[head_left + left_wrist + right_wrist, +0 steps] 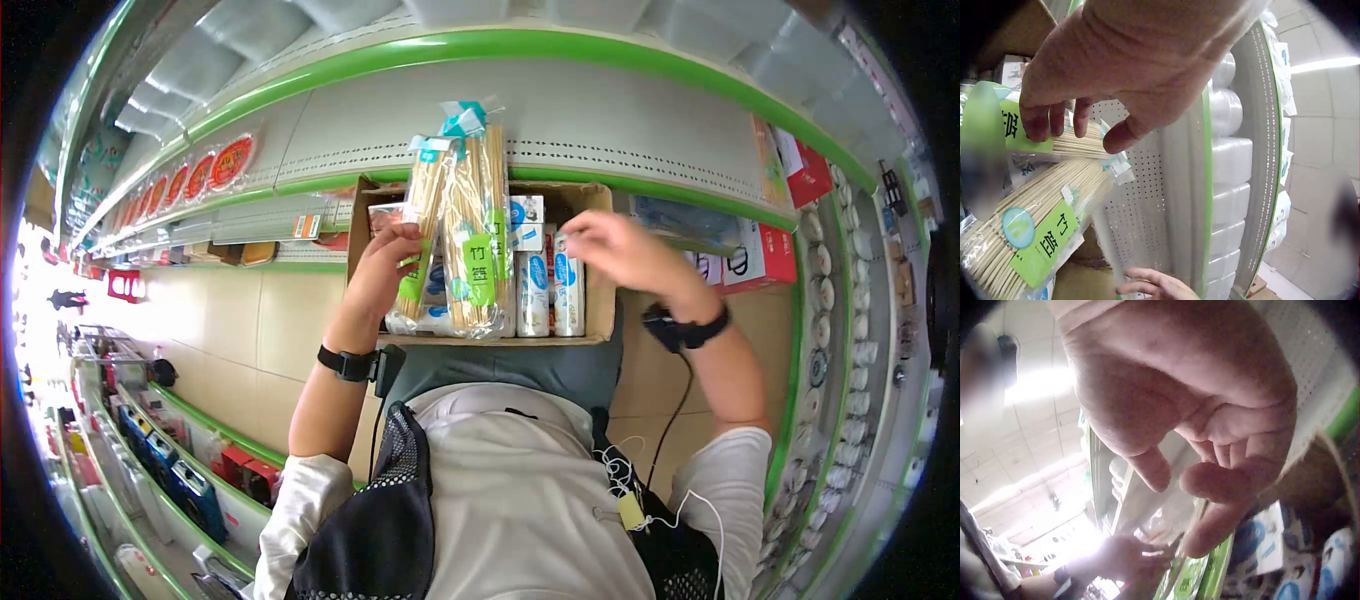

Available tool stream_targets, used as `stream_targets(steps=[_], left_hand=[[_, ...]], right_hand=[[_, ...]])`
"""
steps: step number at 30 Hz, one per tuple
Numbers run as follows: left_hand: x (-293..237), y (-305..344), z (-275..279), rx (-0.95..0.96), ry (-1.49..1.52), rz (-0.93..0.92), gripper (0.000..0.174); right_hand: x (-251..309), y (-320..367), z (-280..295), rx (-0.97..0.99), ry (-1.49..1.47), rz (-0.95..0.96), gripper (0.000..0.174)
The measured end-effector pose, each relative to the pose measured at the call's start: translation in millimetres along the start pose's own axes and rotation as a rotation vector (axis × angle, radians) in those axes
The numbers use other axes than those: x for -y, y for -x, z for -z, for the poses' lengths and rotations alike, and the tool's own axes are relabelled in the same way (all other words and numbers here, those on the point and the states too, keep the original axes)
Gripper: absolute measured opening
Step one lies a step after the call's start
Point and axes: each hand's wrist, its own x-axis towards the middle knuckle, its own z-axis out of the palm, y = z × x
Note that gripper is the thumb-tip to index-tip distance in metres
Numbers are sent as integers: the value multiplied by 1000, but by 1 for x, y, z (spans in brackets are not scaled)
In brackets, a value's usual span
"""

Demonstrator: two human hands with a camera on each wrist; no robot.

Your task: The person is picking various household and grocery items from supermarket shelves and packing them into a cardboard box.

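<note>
So the left hand (385,268) has its fingers pinching a clear green-labelled packet of bamboo skewers (428,195) in the brown cardboard box (600,305), with the right hand (615,250) just right of it, fingers loosely curled and empty.

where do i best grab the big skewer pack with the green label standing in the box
Best grip the big skewer pack round its bundle just above the green label, coming from the right: it stands upright, that stretch clears the cardboard box, and the left hand holding the thinner pack crowds its left.
</note>
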Motion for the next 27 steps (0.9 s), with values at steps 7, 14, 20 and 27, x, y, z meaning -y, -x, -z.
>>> stream_targets(steps=[7,14,20,27], left_hand=[[24,-6,39,39,-22,-4,38],[52,-38,58,-24,-350,45,59],[41,-19,52,120,-217,18,37],[-17,22,10,217,372,118,41]], right_hand=[[-4,-67,-96,59,333,-254,53],[-1,-71,-118,59,648,-218,49],[25,-44,-120,-72,629,-124,39],[52,-37,-138,33,-113,-180,48]])
